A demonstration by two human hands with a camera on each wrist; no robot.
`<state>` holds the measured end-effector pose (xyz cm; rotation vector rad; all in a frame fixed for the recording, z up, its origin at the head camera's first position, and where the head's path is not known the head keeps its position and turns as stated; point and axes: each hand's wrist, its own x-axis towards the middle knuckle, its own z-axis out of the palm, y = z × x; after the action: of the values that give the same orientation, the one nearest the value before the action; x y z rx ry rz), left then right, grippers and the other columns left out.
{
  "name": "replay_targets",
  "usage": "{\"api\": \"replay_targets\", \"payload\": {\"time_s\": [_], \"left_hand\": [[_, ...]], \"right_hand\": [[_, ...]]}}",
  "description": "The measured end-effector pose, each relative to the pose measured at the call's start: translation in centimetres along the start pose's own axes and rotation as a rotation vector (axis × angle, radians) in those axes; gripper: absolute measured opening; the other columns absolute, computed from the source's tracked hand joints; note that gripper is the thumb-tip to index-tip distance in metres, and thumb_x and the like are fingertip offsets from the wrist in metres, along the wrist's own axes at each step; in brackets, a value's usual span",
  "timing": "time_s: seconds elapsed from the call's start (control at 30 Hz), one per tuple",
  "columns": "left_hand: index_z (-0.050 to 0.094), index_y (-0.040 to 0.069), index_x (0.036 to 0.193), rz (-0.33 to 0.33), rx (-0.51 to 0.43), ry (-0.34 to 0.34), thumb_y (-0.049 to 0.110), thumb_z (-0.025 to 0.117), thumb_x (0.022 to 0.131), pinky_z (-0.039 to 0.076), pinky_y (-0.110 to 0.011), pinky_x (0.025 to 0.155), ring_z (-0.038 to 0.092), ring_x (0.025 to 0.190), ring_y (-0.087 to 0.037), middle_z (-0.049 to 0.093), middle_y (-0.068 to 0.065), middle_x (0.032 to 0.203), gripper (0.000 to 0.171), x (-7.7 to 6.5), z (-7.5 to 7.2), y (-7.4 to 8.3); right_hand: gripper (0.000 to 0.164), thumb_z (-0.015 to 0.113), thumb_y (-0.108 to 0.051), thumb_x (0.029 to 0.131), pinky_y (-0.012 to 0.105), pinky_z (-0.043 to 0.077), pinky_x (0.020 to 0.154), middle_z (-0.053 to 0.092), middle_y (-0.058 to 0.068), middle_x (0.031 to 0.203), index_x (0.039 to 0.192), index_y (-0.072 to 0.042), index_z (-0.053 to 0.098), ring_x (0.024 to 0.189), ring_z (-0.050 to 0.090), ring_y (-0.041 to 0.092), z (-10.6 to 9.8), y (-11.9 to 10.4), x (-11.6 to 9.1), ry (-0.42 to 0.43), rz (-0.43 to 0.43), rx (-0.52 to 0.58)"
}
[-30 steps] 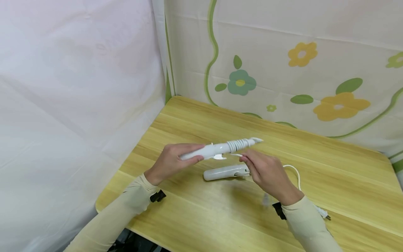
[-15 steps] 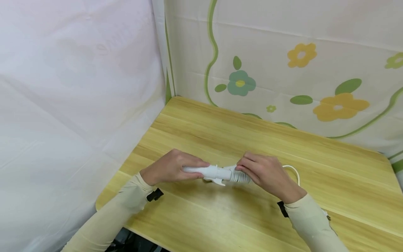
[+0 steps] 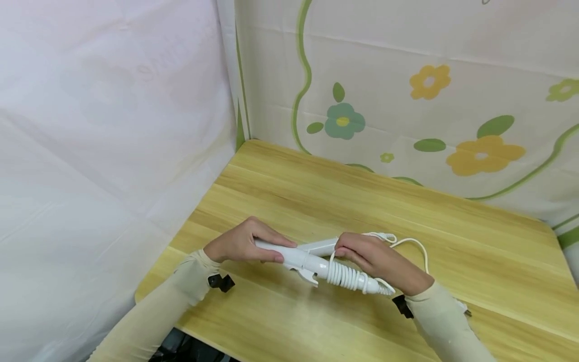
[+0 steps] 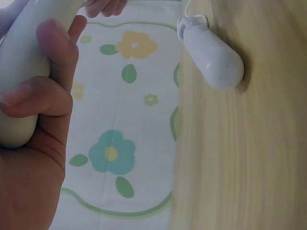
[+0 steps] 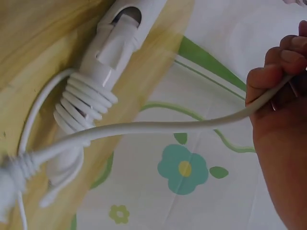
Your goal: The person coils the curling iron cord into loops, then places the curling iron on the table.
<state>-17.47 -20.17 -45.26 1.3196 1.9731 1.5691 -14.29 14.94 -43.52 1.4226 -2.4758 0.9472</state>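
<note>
My left hand [image 3: 251,240] grips the handle end of a white rod-shaped electrical appliance [image 3: 294,255] with a small lever on its side. The same hand [image 4: 55,86] curls its fingers around the rod in the left wrist view. Several turns of white cord [image 3: 344,276] wind around its other end, which slants down to the right. My right hand [image 3: 371,255] pinches the cord just above these turns. In the right wrist view a taut length of cord [image 5: 163,127] runs from the fingers. A second white appliance [image 3: 318,247] lies behind, partly hidden by the right hand.
A loop of cord [image 3: 418,243] lies to the right on the wooden table [image 3: 289,311]. A two-pin plug [image 3: 464,307] pokes out beside the right sleeve. The flowered curtain [image 3: 380,75] stands behind the table, and a plain white sheet [image 3: 113,151] hangs at the left.
The held appliance's corded end has swung from pointing up right, through level, to down right, and the rod is lower. My right hand passes around it with the cord, still pinching it.
</note>
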Motion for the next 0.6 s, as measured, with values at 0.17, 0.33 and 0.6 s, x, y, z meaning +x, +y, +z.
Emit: {"api": "replay_targets", "payload": {"time_s": [0.17,0.33,0.6], "left_hand": [[0.077,-0.009,0.126,0.011,-0.092,0.070,-0.008,0.080,0.093,0.052,-0.027,0.051,0.059,0.057,-0.008,0.082,-0.022,0.103,0.033,-0.2,0.3,-0.2],[0.073,-0.014,0.126,0.064,-0.152,0.212,-0.012,0.076,0.094,0.056,-0.029,0.055,0.064,0.058,-0.016,0.078,-0.031,0.110,0.032,0.2,1.2,-0.1],[0.074,-0.015,0.124,0.075,-0.120,0.480,-0.010,0.079,0.093,0.062,-0.032,0.059,0.070,0.065,-0.015,0.078,-0.031,0.112,0.032,0.9,2.2,0.3]], "right_hand": [[0.019,0.054,-0.018,0.116,0.019,0.050,0.068,0.064,-0.010,0.084,0.101,-0.018,0.067,0.077,0.054,-0.003,0.7,-0.2,0.1,0.097,0.026,0.036],[0.022,0.054,0.004,0.111,0.024,0.048,0.061,0.060,-0.003,0.075,0.105,-0.015,0.063,0.070,0.051,-0.003,1.7,-1.0,-0.2,0.140,0.221,0.236],[0.030,0.044,-0.001,0.116,0.024,0.043,0.056,0.047,-0.009,0.068,0.096,-0.011,0.064,0.060,0.042,-0.001,3.5,-1.1,-0.1,0.245,0.387,0.272]]}}
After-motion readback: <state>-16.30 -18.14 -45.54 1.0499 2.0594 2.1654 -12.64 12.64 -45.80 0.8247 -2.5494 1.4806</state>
